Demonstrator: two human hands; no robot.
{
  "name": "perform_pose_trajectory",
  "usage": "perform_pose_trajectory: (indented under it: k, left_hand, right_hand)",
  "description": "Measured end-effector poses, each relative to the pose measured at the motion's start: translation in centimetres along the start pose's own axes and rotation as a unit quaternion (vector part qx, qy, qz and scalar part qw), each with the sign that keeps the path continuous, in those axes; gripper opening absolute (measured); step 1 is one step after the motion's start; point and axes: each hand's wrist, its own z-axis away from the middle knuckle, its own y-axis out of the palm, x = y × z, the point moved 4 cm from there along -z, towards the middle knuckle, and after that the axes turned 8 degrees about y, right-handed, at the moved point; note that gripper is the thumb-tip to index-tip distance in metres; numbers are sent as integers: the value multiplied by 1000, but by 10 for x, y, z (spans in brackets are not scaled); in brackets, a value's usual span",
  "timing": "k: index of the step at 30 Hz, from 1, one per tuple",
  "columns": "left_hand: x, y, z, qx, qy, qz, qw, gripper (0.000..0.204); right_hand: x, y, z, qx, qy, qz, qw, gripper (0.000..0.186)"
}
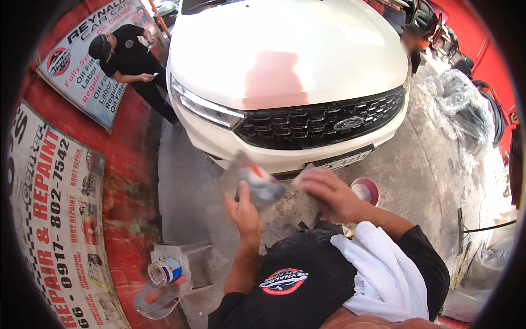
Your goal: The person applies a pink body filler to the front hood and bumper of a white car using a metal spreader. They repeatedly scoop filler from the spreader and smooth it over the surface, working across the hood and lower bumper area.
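My left hand (241,211) holds a flat, blurred board (230,181) with grey paste and a red-orange streak on it. My right hand (329,192) is closed on a small pale, flat piece (301,178), probably a spreader, blurred and held just right of the board. Beyond both hands is the front of a white car (213,49), with a pinkish patch (274,79) on its hood above the black grille (285,129). A maroon round container (368,197) with pale inside is on the concrete right of my right hand.
A person (131,66) in dark clothes stands left by signboards (60,219) on a red wall. Another person (412,46) is behind the car's right side. A can (164,271) and a clear visor-like sheet (153,307) are low left; crumpled plastic (460,109) lies right. White cloth (383,274) drapes my shoulder.
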Motion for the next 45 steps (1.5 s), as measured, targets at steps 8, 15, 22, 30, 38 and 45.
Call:
perform_pose_trajectory:
  k: [8,15,22,30,38,45]
  left_hand:
    - [-3,6,24,74,-231,110,964,32]
    - [7,12,23,104,-134,43,985,33]
    - [24,4,19,66,-294,88,950,32]
    - [-21,17,28,245,12,-147,958,39]
    - [-40,13,22,75,146,-164,973,44]
    - [-9,6,27,34,-173,60,982,36]
  right_hand:
    - [-38,9,30,180,36,222,958,71]
    - [-10,0,-12,162,267,-247,917,69]
    - [10,32,25,76,22,135,988,77]
    - [-3,27,13,38,118,10,992,78]
    - [-1,53,36,106,80,14,991,76]
    - [73,19,17,-24,-95,20,995,57]
